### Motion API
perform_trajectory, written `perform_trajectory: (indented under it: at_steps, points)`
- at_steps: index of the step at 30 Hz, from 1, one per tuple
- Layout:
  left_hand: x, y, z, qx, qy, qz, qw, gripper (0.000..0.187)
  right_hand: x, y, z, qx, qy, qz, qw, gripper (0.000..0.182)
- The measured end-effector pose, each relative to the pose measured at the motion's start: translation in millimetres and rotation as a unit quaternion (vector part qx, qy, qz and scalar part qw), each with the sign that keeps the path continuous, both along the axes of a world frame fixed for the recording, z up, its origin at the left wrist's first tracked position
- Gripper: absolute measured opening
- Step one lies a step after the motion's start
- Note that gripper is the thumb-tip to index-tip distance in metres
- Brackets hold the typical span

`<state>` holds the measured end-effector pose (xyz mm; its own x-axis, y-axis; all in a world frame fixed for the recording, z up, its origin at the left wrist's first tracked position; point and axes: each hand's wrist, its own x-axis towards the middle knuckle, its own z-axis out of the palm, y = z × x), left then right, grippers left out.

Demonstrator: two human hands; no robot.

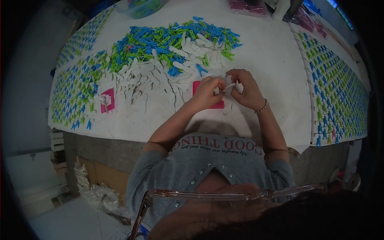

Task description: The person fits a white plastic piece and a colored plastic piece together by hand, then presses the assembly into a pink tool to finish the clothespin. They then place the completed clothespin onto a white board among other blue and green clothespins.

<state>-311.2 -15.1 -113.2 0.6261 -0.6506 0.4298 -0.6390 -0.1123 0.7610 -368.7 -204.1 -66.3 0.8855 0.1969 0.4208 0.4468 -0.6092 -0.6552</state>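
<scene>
Head view, so looking down at a big table with a white cover, a bit marked up. The left hand has its fingers curled in over a pink block; can't tell how firmly they're closed. The right hand, the one with the beaded bracelet, is partly open, thumb and fingers curved with a gap. A small white piece sits between the two hands (too blurry to say which one has it).

Beyond them there's a heap of blue and green clips, with long white strips spilling toward the near side. Another pink block with white bits on it sits off left. Rows of clips line the right side, more rows the left, and a clear bowl is at the far edge.

Room's pretty dim: pale floor, plastic bag under the table, bright window upper right.
</scene>
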Motion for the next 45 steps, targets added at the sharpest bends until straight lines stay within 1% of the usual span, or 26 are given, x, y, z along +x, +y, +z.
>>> perform_trajectory:
  at_steps: [1,3,4,6,7,9,10,12,13,15,16,17,18,19,21,22,24,25,27,28,30,40,42,43,44,45]
  points:
    - [2.8,-0.3,-5.5,-0.003,-0.002,-0.004,1.000,0.027,3.9,-2.6,2.0,-0.003,-0.002,-0.004,1.000,0.044]
    - [8.1,2.8,-19.0,-0.090,0.196,0.031,0.976,0.030,19.9,-12.0,3.5,0.148,0.065,0.030,0.986,0.039]
    - [11.9,7.7,-15.8,-0.092,0.195,0.032,0.976,0.030,34.0,-21.2,-7.1,0.146,0.065,0.031,0.987,0.039]
    - [18.7,23.0,-7.4,-0.154,0.326,0.011,0.933,0.033,67.3,-40.0,-48.2,0.040,0.110,-0.114,0.987,0.032]
    - [19.2,28.4,-7.6,-0.156,0.323,0.016,0.933,0.033,78.1,-40.5,-61.3,0.039,0.108,-0.108,0.988,0.032]
    - [22.5,38.1,-7.7,-0.249,0.408,-0.025,0.878,0.035,97.5,-37.3,-80.4,-0.126,0.081,-0.246,0.958,0.022]
    - [20.6,41.3,-1.8,-0.253,0.402,-0.019,0.880,0.035,102.7,-35.0,-87.8,-0.126,0.075,-0.239,0.960,0.022]
    - [13.4,46.7,10.1,-0.301,0.465,-0.039,0.832,0.034,112.1,-32.3,-96.1,-0.195,0.053,-0.268,0.942,0.021]
    - [11.1,48.7,13.9,-0.304,0.462,-0.033,0.833,0.034,112.4,-34.8,-97.7,-0.195,0.050,-0.262,0.944,0.021]
    - [7.2,52.7,18.1,-0.309,0.481,-0.023,0.820,0.035,105.0,-37.5,-101.2,-0.164,0.002,-0.243,0.956,0.017]
    - [7.8,54.5,17.5,-0.312,0.478,-0.020,0.821,0.035,97.2,-32.5,-90.7,-0.164,-0.001,-0.239,0.957,0.017]
    - [7.7,55.8,15.0,-0.302,0.479,-0.022,0.824,0.036,84.7,-30.7,-79.5,-0.044,0.065,-0.211,0.974,0.013]
    - [6.9,56.4,13.2,-0.291,0.481,-0.025,0.827,0.038,69.3,-27.0,-65.2,0.078,0.131,-0.180,0.972,0.010]
    - [5.2,56.3,12.5,-0.290,0.482,-0.025,0.826,0.038,53.4,-21.7,-51.6,0.079,0.133,-0.181,0.971,0.010]
    - [2.1,54.9,12.7,-0.247,0.432,-0.004,0.867,0.040,22.3,-8.1,-25.1,0.186,0.105,-0.119,0.970,0.012]
    - [-0.3,54.3,14.6,-0.244,0.434,-0.006,0.867,0.040,7.4,-2.5,-17.0,0.187,0.105,-0.123,0.969,0.012]
    - [-5.9,52.6,23.2,-0.203,0.391,-0.004,0.898,0.040,-16.9,5.4,-7.7,0.231,0.019,-0.040,0.972,0.015]
    - [-9.2,50.9,28.1,-0.200,0.393,-0.006,0.898,0.040,-24.6,6.7,-8.4,0.232,0.019,-0.044,0.971,0.015]
    - [-14.5,47.8,37.9,-0.183,0.365,-0.012,0.913,0.043,-35.0,8.2,-9.0,0.232,0.032,0.004,0.972,0.017]
    - [-16.4,47.3,40.2,-0.181,0.365,-0.014,0.913,0.043,-38.8,9.2,-8.2,0.233,0.031,0.002,0.972,0.017]
    - [-18.8,47.1,43.2,-0.165,0.335,-0.043,0.927,0.042,-43.5,11.3,-4.5,0.219,0.077,0.018,0.972,0.018]
    - [-23.3,44.7,43.2,-0.145,0.345,-0.075,0.924,0.041,-40.6,19.0,0.8,0.193,0.084,0.032,0.977,0.021]
    - [-22.6,42.6,42.4,-0.139,0.347,-0.056,0.926,0.042,-38.7,18.0,-5.3,0.268,0.126,0.036,0.955,0.019]
    - [-22.1,41.7,40.6,-0.138,0.347,-0.070,0.925,0.042,-39.5,17.0,-3.5,0.266,0.120,0.023,0.956,0.019]
    - [-20.9,42.5,37.7,-0.128,0.325,-0.049,0.936,0.042,-39.6,17.0,0.2,0.356,0.188,0.062,0.913,0.016]
    - [-20.3,41.7,34.8,-0.119,0.303,-0.031,0.945,0.043,-40.8,15.6,3.3,0.442,0.249,0.101,0.856,0.013]
